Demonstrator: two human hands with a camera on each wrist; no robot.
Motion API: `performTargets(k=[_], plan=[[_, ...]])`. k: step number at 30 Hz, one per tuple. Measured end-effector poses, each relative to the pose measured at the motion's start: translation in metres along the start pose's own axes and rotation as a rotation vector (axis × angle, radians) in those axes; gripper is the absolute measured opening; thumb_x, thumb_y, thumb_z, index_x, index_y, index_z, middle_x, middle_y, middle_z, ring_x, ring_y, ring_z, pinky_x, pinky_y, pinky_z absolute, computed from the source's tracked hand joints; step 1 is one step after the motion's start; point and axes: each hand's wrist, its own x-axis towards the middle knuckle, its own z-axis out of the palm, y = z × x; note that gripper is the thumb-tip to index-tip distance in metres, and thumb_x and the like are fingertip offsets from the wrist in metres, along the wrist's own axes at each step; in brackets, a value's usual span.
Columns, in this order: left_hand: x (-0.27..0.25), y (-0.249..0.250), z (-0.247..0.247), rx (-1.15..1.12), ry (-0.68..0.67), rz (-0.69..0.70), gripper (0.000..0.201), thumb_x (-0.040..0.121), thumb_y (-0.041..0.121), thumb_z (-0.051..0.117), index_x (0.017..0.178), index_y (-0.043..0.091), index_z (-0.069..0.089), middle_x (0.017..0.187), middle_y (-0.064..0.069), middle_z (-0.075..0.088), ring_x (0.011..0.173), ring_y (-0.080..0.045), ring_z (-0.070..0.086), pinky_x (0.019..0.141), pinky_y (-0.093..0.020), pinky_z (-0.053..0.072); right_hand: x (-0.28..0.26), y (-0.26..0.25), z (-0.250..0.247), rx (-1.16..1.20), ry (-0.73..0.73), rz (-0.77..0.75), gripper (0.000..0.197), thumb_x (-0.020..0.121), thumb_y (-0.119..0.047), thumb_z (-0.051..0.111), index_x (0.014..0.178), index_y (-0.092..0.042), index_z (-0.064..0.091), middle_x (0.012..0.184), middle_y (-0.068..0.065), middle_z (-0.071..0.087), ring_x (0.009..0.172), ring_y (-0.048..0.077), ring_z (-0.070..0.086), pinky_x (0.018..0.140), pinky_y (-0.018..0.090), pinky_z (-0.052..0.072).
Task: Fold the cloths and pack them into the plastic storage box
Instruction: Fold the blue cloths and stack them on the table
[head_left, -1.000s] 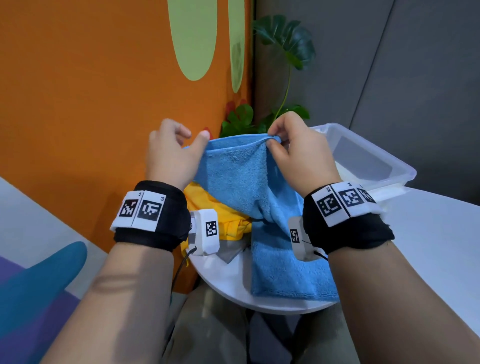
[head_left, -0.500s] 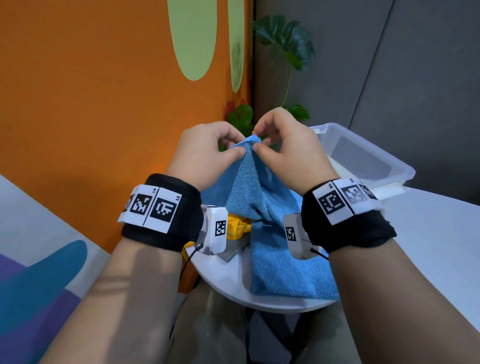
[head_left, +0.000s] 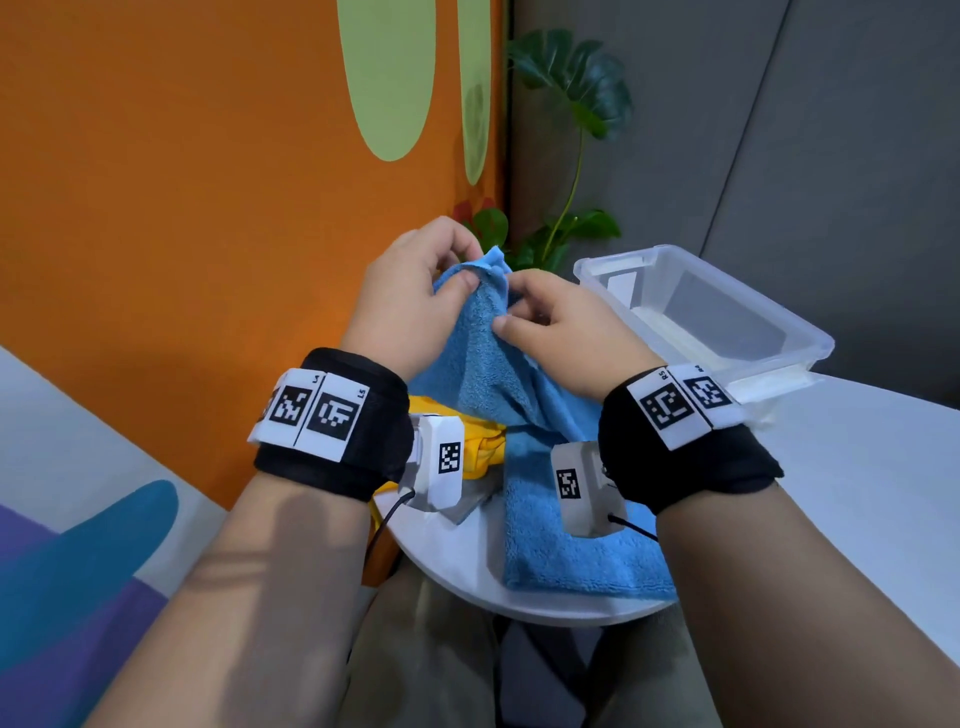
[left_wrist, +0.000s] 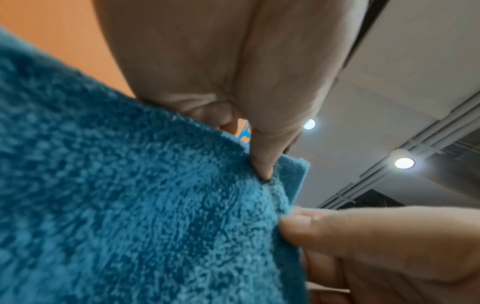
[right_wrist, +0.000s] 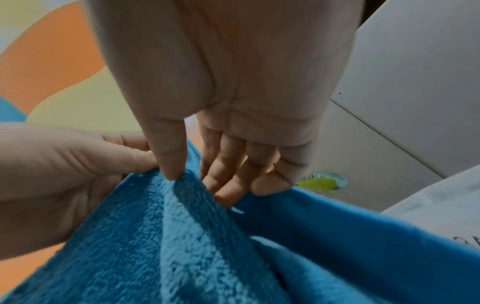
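Observation:
I hold a blue terry cloth (head_left: 498, 374) up over the round white table (head_left: 467, 566); its lower end lies on the tabletop. My left hand (head_left: 415, 296) pinches the top corner (left_wrist: 293, 172) between thumb and fingers. Just to its right, my right hand (head_left: 550, 332) pinches the cloth edge (right_wrist: 182, 185) slightly lower. The two hands nearly touch. A yellow cloth (head_left: 478, 447) lies bunched on the table under my left wrist. The clear plastic storage box (head_left: 717, 317) stands open at the right, behind my right hand.
An orange wall (head_left: 182, 208) stands close on the left. A green plant (head_left: 566, 156) rises behind the table in the corner. A grey cloth piece (head_left: 467, 506) peeks out under the yellow one. A white surface (head_left: 872, 493) extends to the right.
My hands, first spread apart along the blue cloth's top edge, came together. The top corners now meet in my left hand, and my right hand slid slightly lower.

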Motion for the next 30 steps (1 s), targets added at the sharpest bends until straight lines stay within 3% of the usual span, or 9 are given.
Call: performTargets(k=[2,4,10,15,17,22,24,26,30], plan=[[0.0,0.0,0.0,0.004,0.029,-0.002,0.013,0.089,0.013,0.056,0.09,0.026,0.056,0.094,-0.003,0.059,0.083,-0.012,0.052,0.069,-0.024,0.04,-0.002,-0.002,0.0,0.021,-0.014,-0.006,0.007,0.087,-0.025,0.064,0.092,-0.023,0.061,0.072,-0.004,0.055,0.067,0.011,0.052,0.071,0.036,0.047],[0.0,0.0,-0.001,0.018,0.075,-0.011,0.014,0.09,0.012,0.056,0.091,0.026,0.055,0.098,-0.003,0.058,0.085,-0.012,0.051,0.068,-0.017,0.037,-0.003,-0.004,-0.002,0.029,-0.003,-0.004,0.02,0.086,-0.031,0.066,0.078,-0.016,0.056,0.067,-0.006,0.05,0.063,0.009,0.047,0.065,0.032,0.041],[0.004,-0.006,-0.011,0.06,0.235,-0.06,0.011,0.09,0.012,0.055,0.096,0.021,0.058,0.104,-0.004,0.058,0.087,-0.01,0.048,0.069,-0.02,0.031,-0.003,-0.001,-0.009,-0.001,-0.057,0.026,0.025,0.084,-0.031,0.069,0.071,-0.024,0.049,0.064,-0.007,0.05,0.059,0.008,0.044,0.061,0.026,0.038],[0.008,-0.013,-0.023,0.089,0.348,-0.109,0.014,0.091,0.013,0.053,0.101,0.019,0.06,0.107,-0.003,0.059,0.088,-0.008,0.047,0.074,-0.021,0.033,-0.008,0.0,-0.013,-0.286,-0.231,0.059,0.02,0.09,-0.034,0.061,0.077,-0.02,0.055,0.064,-0.01,0.049,0.058,0.003,0.044,0.055,0.018,0.035],[0.009,-0.014,-0.025,0.09,0.37,-0.108,0.014,0.091,0.013,0.053,0.101,0.018,0.06,0.106,-0.002,0.06,0.089,-0.007,0.047,0.075,-0.021,0.033,-0.008,0.001,-0.014,-0.257,-0.15,0.061,0.02,0.093,-0.033,0.055,0.08,-0.019,0.052,0.065,-0.01,0.048,0.058,0.003,0.044,0.053,0.016,0.034],[0.011,-0.013,-0.031,0.076,0.439,-0.096,0.015,0.09,0.012,0.054,0.103,0.017,0.06,0.104,0.002,0.058,0.088,-0.007,0.047,0.072,-0.015,0.031,-0.004,-0.002,-0.015,-0.134,0.319,-0.04,0.017,0.095,-0.035,0.049,0.083,-0.023,0.05,0.066,-0.009,0.049,0.063,0.006,0.046,0.062,0.03,0.038],[0.011,-0.012,-0.032,0.077,0.458,-0.091,0.015,0.091,0.013,0.053,0.103,0.018,0.059,0.103,0.004,0.056,0.089,-0.006,0.047,0.071,-0.013,0.032,-0.005,0.0,-0.015,-0.191,0.376,-0.083,0.021,0.094,-0.04,0.05,0.082,-0.023,0.051,0.064,-0.008,0.049,0.065,0.009,0.048,0.062,0.031,0.038],[0.011,-0.011,-0.032,0.069,0.471,-0.1,0.014,0.091,0.013,0.053,0.103,0.019,0.059,0.103,0.005,0.054,0.089,-0.006,0.048,0.071,-0.012,0.033,-0.005,0.007,-0.015,-0.321,0.298,-0.076,0.032,0.092,-0.049,0.05,0.077,-0.021,0.052,0.062,-0.006,0.049,0.066,0.014,0.05,0.061,0.032,0.038],[0.009,-0.012,-0.033,0.042,0.415,-0.113,0.013,0.091,0.015,0.053,0.099,0.023,0.059,0.101,0.006,0.058,0.091,-0.009,0.052,0.079,-0.025,0.043,-0.006,0.025,-0.009,-0.65,-0.112,0.14,0.047,0.089,-0.059,0.048,0.064,-0.019,0.041,0.066,-0.002,0.047,0.067,0.019,0.048,0.057,0.032,0.036]])
